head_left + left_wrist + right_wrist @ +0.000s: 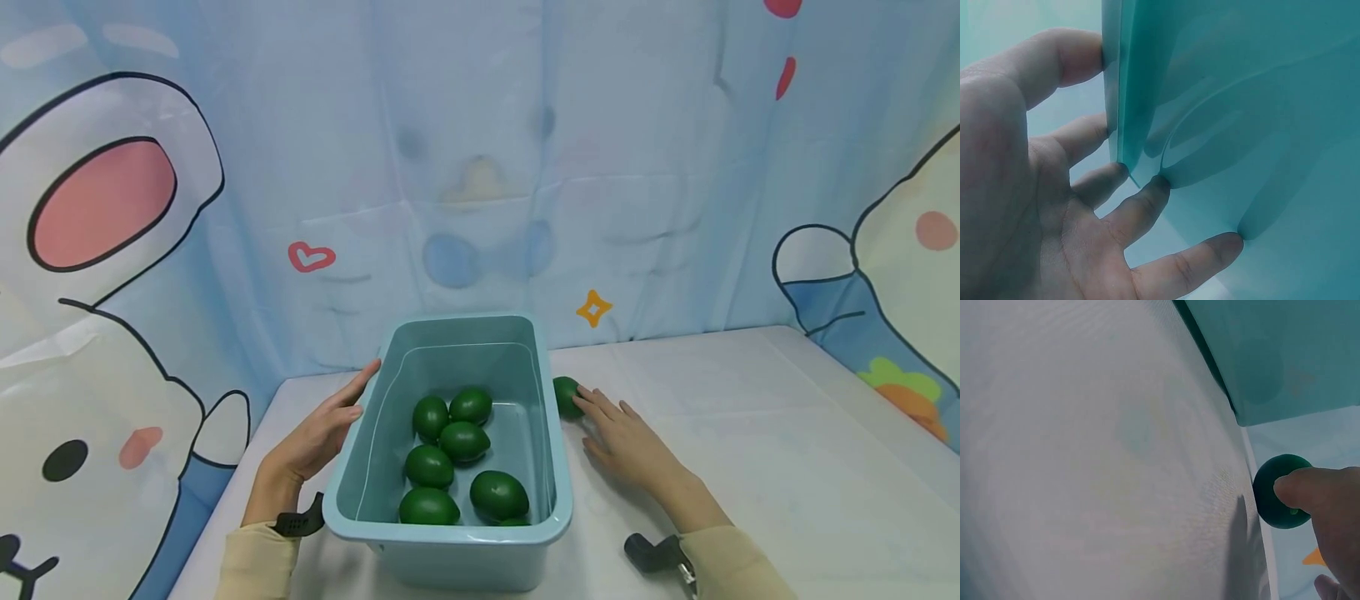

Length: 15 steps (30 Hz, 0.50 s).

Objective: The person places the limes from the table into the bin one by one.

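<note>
A light teal plastic bin [558, 500] stands on the white table. Inside lie several smooth, dark green, lime-like fruits [464, 442]. My left hand [318, 442] is at the bin's left side, fingers extended; in the left wrist view its spread fingertips [1227, 247] touch the teal wall. On the table, just outside the bin's right wall, sits one more green fruit [566, 398]. My right hand [630, 446] reaches to it with nearly straight fingers at its right side. In the right wrist view a fingertip overlaps this fruit [1270, 503].
The white tabletop [787, 467] extends to the right of the bin. A pale blue printed curtain [637, 167] hangs directly behind the table. A black wrist device [652, 554] is at the right sleeve, and a black strap [300, 518] circles the left wrist beside the bin.
</note>
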Each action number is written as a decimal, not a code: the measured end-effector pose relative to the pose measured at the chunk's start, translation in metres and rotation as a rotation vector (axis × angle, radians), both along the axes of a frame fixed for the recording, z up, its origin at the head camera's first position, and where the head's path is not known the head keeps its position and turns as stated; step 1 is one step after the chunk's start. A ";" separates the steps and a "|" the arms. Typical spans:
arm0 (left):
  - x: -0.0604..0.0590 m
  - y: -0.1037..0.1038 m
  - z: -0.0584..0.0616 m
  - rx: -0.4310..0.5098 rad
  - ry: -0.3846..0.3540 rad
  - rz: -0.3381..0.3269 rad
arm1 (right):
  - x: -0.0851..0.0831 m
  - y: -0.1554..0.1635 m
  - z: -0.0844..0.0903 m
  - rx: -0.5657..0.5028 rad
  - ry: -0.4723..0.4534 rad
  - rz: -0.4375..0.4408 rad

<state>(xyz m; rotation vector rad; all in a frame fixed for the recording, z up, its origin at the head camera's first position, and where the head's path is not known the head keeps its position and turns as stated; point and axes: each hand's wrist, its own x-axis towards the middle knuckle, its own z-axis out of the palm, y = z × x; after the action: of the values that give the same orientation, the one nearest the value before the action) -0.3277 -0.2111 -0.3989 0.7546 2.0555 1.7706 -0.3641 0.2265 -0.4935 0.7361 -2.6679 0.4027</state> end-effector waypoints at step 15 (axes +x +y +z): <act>0.001 0.002 0.000 0.017 -0.006 0.002 | 0.000 0.002 -0.003 0.024 0.063 -0.019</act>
<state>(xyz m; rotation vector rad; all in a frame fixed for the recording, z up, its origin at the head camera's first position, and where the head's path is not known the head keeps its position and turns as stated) -0.3267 -0.2095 -0.3990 0.7513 2.0400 1.7911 -0.3639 0.2283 -0.4960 0.7179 -2.6226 0.3377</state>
